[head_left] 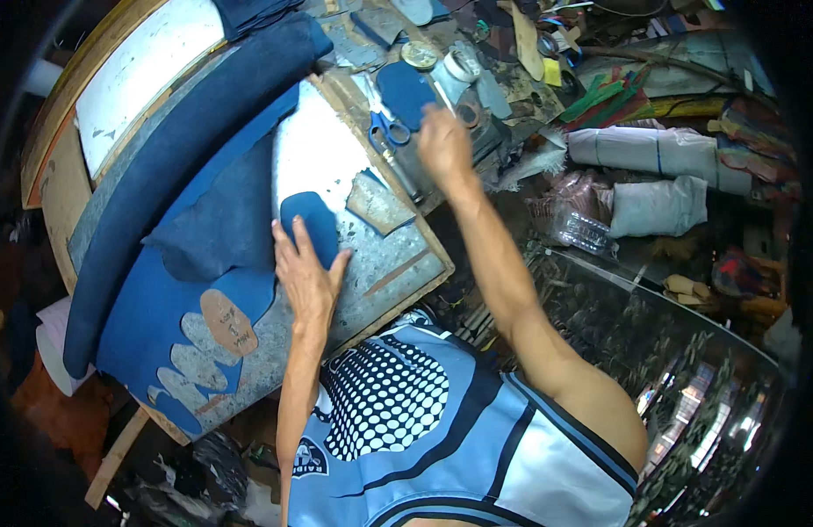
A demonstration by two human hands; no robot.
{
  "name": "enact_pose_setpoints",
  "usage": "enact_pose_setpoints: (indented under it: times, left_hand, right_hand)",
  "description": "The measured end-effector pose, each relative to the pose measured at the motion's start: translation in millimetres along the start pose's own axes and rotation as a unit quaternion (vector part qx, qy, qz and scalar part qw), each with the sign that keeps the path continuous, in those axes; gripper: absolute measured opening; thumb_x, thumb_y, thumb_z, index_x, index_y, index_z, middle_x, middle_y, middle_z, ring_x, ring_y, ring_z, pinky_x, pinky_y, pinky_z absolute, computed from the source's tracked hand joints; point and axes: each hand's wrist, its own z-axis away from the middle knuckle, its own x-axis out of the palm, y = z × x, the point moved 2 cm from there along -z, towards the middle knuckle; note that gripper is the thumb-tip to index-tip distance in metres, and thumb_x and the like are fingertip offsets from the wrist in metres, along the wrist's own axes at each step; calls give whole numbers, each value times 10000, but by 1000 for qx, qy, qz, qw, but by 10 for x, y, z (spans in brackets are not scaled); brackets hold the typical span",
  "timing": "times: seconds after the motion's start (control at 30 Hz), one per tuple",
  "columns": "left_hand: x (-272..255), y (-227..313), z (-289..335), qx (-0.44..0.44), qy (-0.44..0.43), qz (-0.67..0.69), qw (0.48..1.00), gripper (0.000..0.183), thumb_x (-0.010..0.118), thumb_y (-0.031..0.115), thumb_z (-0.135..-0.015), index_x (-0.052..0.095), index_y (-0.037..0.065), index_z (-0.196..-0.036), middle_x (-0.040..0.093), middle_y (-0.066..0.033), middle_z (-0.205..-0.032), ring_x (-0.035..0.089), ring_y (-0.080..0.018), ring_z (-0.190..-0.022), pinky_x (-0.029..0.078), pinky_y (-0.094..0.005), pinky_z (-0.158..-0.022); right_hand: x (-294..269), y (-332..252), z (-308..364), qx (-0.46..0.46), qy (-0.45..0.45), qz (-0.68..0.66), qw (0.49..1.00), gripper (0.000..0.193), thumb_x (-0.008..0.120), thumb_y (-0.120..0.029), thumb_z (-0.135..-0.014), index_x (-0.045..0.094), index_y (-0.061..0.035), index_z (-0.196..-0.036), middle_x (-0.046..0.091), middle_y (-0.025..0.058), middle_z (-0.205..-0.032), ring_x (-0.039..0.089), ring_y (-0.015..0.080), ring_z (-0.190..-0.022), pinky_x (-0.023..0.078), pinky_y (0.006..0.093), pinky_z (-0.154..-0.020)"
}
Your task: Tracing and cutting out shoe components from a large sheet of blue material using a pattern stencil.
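Note:
My left hand (306, 272) lies with fingers spread on a rounded blue leather cutout (311, 220) on the work board. Raised at the board's far right edge, my right hand (446, 151) is closed, slightly blurred, around a thin whitish tool (441, 93) whose kind I cannot make out. Beside it lie blue-handled scissors (389, 130) and another rounded blue leather piece (406, 92). Left of my left hand a blue leather sheet (152, 303) shows scalloped cut edges, with a brown sole-shaped template (230, 322) resting near them.
A long blue leather roll (130, 198) curves along the board's left side. An irregular grey scrap (377, 204) lies near the right edge of the board (380, 290). Small tools, a round tin (419, 55) and scraps crowd the far bench. White wrapped rolls (643, 149) lie to the right.

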Motion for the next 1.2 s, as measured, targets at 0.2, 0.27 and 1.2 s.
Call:
enact_pose_setpoints:
  times: [0.2, 0.27, 1.2]
  left_hand:
    - [83, 6, -58, 4, 19, -9, 1000, 766, 804, 266, -782, 434, 0, -1399, 295, -324, -1497, 415, -493, -1291, 420, -542, -1000]
    - [96, -55, -30, 14, 35, -1, 999, 674, 761, 213, -805, 469, -9, -1371, 340, -316, -1473, 426, -483, -1291, 426, -538, -1001]
    - [114, -113, 7, -7, 36, 11, 999, 489, 771, 235, -791, 638, -28, -1181, 451, -372, -1391, 463, -504, -1292, 436, -537, -1032]
  right_hand:
    - [220, 870, -569, 19, -141, 164, 976, 227, 595, -51, -825, 656, 38, -1025, 673, 267, -962, 677, 443, -885, 556, 508, -768]
    - [244, 883, -595, 35, -164, 161, 973, 255, 600, -58, -828, 652, 38, -1059, 672, 274, -993, 667, 460, -935, 543, 527, -806]
    - [123, -1099, 738, -56, -279, -301, 910, 144, 698, -139, -868, 752, -44, -960, 725, 96, -890, 633, 202, -801, 470, 344, -742]
